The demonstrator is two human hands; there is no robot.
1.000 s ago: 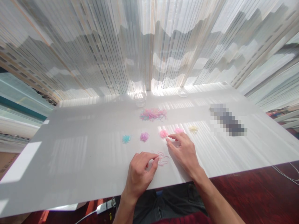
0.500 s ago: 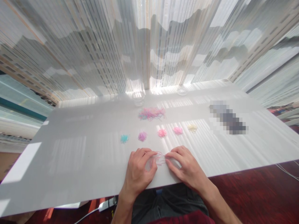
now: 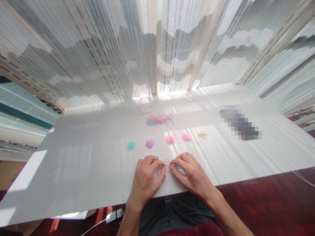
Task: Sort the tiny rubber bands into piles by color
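Near the table's front edge, my left hand (image 3: 148, 173) pinches thumb and forefinger together at a few thin pink rubber bands (image 3: 167, 160). My right hand (image 3: 189, 171) faces it, its thumb and forefinger also closed on the strands, with the fingertips of both hands nearly meeting. Exactly which strand each hand grips is too small to make out. Beyond the hands lies a row of small sorted piles: teal bands (image 3: 131, 146), purple bands (image 3: 149, 143), coral-pink bands (image 3: 170, 139), pink bands (image 3: 186, 137) and pale yellow bands (image 3: 202, 134).
A larger mixed heap of bands (image 3: 159, 120) lies behind the row. Two clear dishes, a left one (image 3: 145, 102) and a right one (image 3: 190, 96), stand at the back of the white table (image 3: 73, 183). A blurred-out dark object (image 3: 242, 124) lies at right. Sheer curtains hang behind.
My right hand has shifted left, bringing its fingertips close to those of my left hand. The left thumb and forefinger have drawn together. The piles stay put.
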